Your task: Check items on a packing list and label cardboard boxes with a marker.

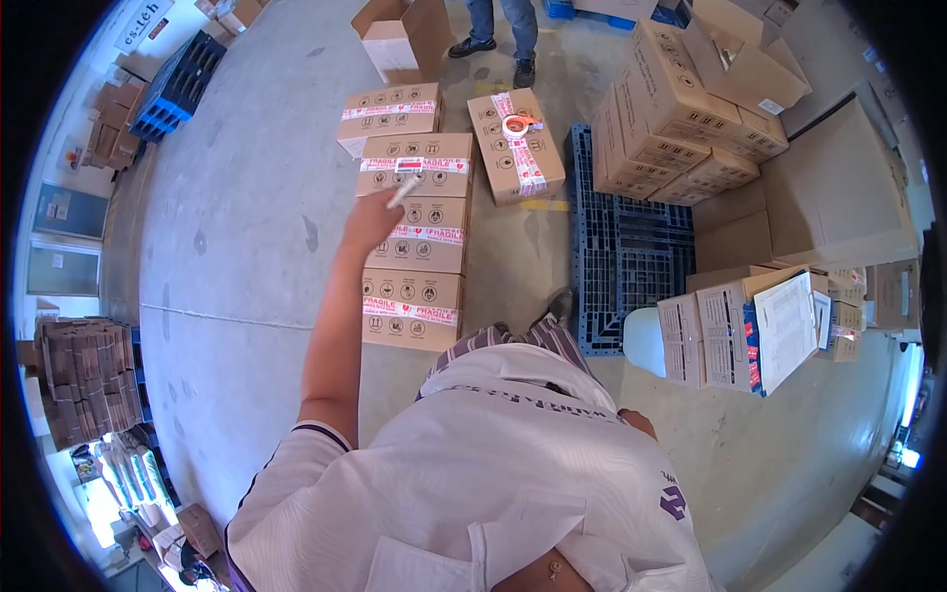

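Note:
My left hand [374,222] is closed around a white pen-like marker [405,191], held over a row of taped cardboard cartons. The marker's far end is by a small label on a carton [416,164] with red and white fragile tape; whether it touches cannot be told. Two more cartons, [444,255] and a nearer carton [413,333], lie towards me, and another carton [391,118] sits beyond. My right hand [638,423] shows only partly beside my shirt, its fingers hidden. On a separate carton [510,166] to the right rests a tape roll [516,126].
A blue plastic pallet [599,296] stands right of my feet, with stacked cartons [651,111] beyond it. Papers [786,325] lean on boxes at the right. A person's legs [510,29] stand behind an open carton [403,44]. Flattened cardboard [89,381] is piled at the left.

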### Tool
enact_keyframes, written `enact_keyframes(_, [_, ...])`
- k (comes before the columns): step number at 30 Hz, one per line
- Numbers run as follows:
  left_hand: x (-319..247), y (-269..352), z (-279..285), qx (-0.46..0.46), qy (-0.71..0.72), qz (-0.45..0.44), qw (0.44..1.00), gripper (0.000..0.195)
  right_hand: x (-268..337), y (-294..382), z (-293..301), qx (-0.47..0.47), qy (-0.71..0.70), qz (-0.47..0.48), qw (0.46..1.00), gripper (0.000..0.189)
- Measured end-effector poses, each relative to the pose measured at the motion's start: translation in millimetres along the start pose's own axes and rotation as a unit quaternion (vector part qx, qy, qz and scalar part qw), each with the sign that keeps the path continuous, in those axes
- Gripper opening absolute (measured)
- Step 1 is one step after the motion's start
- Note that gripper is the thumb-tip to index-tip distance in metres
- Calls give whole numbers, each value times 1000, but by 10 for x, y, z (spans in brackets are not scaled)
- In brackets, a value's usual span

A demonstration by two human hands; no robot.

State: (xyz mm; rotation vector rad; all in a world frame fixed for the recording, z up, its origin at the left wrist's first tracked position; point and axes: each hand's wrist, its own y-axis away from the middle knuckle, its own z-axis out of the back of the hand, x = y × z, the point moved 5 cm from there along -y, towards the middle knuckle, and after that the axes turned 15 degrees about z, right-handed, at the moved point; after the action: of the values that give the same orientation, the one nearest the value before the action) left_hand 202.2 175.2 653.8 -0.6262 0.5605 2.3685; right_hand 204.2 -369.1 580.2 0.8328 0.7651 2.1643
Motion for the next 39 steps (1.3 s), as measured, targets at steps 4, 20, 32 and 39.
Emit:
enact_keyframes(4, [140,220,-186,-55,29,48,997,31,1,-40,15,14,35,-1,999,17])
enact_keyframes(20, [1511,910,-957,380,-207,189,881,31,225,202,411,-38,-7,21,999,17])
enact_keyframes(32, [-1769,1832,-987,310,202,-335,867,42,1415,-522,1463,-328,-566,220,723,21])
enact_keyframes(39, [-1805,1876,-1166,367,-55,-375,850,24,1080,-77,1558,-551,-544,206,598,18])
